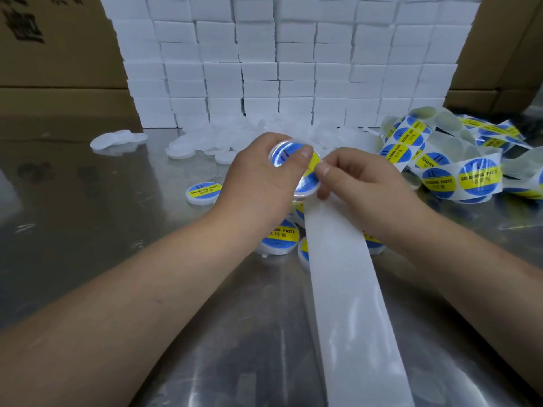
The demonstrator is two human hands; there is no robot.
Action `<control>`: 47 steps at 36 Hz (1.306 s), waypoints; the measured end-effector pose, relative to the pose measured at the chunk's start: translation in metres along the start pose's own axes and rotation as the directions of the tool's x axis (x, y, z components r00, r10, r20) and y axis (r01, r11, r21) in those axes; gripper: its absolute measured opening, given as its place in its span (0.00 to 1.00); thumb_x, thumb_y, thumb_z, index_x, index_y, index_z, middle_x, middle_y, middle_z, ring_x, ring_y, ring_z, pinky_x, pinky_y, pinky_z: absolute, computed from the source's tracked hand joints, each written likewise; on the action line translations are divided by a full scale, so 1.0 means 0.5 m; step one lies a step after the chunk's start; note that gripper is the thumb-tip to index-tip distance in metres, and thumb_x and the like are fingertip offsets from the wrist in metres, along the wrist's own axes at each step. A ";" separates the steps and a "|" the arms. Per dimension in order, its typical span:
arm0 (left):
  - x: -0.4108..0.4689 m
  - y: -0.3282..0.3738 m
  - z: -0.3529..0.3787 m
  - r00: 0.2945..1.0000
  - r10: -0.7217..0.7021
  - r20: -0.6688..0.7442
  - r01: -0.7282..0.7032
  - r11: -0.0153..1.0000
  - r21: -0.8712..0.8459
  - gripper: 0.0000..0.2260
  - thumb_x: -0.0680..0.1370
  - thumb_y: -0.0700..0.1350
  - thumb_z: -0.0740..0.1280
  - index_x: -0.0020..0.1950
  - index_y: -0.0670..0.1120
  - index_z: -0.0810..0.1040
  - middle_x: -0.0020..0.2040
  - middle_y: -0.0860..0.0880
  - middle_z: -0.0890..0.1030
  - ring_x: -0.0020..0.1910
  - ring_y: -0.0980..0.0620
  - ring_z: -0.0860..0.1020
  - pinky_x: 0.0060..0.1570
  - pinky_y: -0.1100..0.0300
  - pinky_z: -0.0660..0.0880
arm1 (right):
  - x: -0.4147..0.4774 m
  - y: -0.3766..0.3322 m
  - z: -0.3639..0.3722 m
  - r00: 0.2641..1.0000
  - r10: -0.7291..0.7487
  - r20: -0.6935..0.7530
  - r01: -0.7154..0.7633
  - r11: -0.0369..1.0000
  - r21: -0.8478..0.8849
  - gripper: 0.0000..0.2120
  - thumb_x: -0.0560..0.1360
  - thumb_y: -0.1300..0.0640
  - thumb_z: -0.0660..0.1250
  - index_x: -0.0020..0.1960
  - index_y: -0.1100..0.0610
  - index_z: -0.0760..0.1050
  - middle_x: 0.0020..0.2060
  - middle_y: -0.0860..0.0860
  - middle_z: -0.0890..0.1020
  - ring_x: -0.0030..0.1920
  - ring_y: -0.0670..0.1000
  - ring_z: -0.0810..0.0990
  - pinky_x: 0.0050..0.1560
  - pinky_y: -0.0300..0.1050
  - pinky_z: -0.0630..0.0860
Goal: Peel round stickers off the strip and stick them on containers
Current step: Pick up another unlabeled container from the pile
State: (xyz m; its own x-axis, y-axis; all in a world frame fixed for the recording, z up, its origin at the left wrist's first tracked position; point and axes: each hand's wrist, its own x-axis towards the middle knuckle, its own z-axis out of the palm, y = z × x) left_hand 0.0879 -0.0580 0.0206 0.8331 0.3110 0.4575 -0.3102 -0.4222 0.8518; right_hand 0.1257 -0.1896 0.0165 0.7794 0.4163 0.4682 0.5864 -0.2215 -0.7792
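So the round blue-and-yellow sticker [308, 180] sits on top of a shallow white container [304, 195], held up above the middle of the table and tilted toward the camera. The left hand [258, 183] grips that container, fingers curled round its far rim and the thumb [305, 151] laid flat across the sticker's face. The right hand [364, 183] is right up against it from the other side, with its thumb tip [324, 170] at the sticker's yellow edge. Its fingers are curled in, pinching the top end of the bare white strip [346, 289], which runs from under that hand straight down toward the camera. I can't tell whether the sticker's right edge is fully stuck down yet. Under the hands, a few labelled containers [279, 237] lie on the shiny metal table [117, 230], and one more [203, 193] sits by itself just left of the left wrist. Off to the right there's a loose tangled pile of sticker strip [440, 168], some circles still on it and some already empty. Behind the hands there's a heap of plain white containers [202, 143], with a smaller bunch [119, 141] further left. Behind that is a wall of stacked white boxes [279, 69], with brown cardboard cartons [58, 54] on either side.
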 end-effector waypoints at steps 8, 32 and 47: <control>0.001 0.002 0.003 0.997 0.022 0.080 -0.025 0.999 0.031 0.09 0.77 0.50 0.62 0.36 0.56 0.72 0.27 0.65 0.74 0.21 0.63 0.71 0.28 0.65 0.70 | 0.001 0.007 0.003 0.999 0.037 0.015 -0.037 0.999 0.034 0.12 0.74 0.59 0.65 0.34 0.64 0.71 0.28 0.49 0.76 0.32 0.48 0.70 0.37 0.44 0.67; -0.005 -0.008 -0.004 0.992 0.114 0.045 -0.120 0.980 0.160 0.13 0.81 0.53 0.53 0.42 0.50 0.72 0.35 0.52 0.77 0.35 0.57 0.73 0.39 0.61 0.69 | 0.001 0.003 0.005 0.998 -0.008 -0.059 0.004 0.997 -0.079 0.19 0.77 0.50 0.61 0.31 0.59 0.74 0.22 0.44 0.76 0.28 0.43 0.70 0.32 0.42 0.67; 0.031 -0.039 -0.019 0.997 0.006 -0.074 0.011 0.972 0.235 0.11 0.78 0.46 0.58 0.37 0.56 0.74 0.34 0.57 0.76 0.37 0.52 0.75 0.38 0.57 0.72 | 0.009 0.007 -0.010 0.981 0.099 -0.169 -0.108 0.993 -0.044 0.18 0.78 0.51 0.59 0.31 0.51 0.74 0.25 0.41 0.78 0.27 0.39 0.70 0.25 0.32 0.64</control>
State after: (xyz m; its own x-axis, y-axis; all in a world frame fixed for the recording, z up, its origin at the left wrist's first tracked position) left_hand 0.1023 -0.0367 0.0133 0.7949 0.3705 0.4806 -0.1842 -0.6073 0.7728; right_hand 0.1326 -0.1929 0.0179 0.8599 0.2368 0.4522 0.5076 -0.3039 -0.8062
